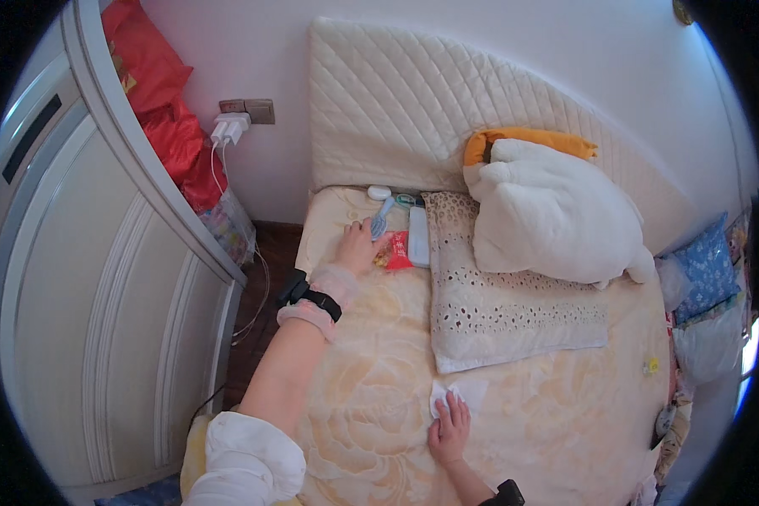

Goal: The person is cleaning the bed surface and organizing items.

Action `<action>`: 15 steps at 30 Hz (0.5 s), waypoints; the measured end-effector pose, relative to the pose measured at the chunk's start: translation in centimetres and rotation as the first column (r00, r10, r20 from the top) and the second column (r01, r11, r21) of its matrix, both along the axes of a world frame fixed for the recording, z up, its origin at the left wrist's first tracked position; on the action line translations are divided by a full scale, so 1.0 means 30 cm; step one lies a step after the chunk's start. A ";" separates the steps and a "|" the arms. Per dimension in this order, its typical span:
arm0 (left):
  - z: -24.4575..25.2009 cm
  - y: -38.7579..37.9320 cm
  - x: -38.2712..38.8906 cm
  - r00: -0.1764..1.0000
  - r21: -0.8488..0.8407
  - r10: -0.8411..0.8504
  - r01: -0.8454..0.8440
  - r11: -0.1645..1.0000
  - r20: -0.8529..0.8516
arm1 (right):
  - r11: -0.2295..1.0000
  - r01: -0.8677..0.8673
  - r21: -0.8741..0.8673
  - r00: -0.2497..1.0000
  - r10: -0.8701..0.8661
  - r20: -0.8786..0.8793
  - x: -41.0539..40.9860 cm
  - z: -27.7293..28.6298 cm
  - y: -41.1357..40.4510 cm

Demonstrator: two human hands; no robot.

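Observation:
My left hand [355,248] reaches across the upper left of the bed, its fingers at the bristle head of a light blue hairbrush [381,221]; whether they grip it cannot be told. Close to those fingers lies a red packet [400,250] bearing writing, with a pale, flat rectangular case [419,237] beside it. A white rounded case [379,192] and a green-rimmed clear item [406,201] are near the headboard. Lower down, my right hand [450,430] rests palm down, fingertips on a crumpled white tissue [458,393] spread on the bedcover.
A spotted pillow [512,310] and a bundled white fleece blanket [544,215] lie by the quilted headboard [392,107]. Chargers [229,128] with hanging cables are at the wall socket. A white cabinet door [101,265] stands left; bags and a blue patterned cushion [705,275] are at right.

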State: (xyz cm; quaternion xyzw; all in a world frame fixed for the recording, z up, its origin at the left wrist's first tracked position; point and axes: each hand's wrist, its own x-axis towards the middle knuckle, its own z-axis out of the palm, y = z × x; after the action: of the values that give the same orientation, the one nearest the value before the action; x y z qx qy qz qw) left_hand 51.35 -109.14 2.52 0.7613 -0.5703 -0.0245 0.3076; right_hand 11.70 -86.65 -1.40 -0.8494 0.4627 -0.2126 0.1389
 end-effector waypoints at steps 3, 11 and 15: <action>0.002 -0.027 0.019 0.980 0.072 0.056 -0.043 0.996 -0.191 | 1.000 0.014 -0.005 1.000 -0.014 -0.014 -0.017 -0.003 -0.005; -0.150 -0.009 0.204 0.993 -0.053 -0.087 0.082 0.995 -0.082 | 1.000 -0.002 0.018 1.000 0.002 -0.016 0.010 -0.007 -0.001; -0.086 -0.037 0.139 0.999 0.097 -0.031 0.029 0.995 0.014 | 1.000 0.007 0.018 1.000 -0.007 -0.025 -0.011 -0.010 -0.007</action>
State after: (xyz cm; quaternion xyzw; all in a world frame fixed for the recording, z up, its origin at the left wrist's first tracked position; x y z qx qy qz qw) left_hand 55.51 -110.24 -0.04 0.7668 -0.5822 -0.0507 0.2656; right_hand 11.36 -86.86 -1.71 -0.8490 0.4694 -0.1983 0.1401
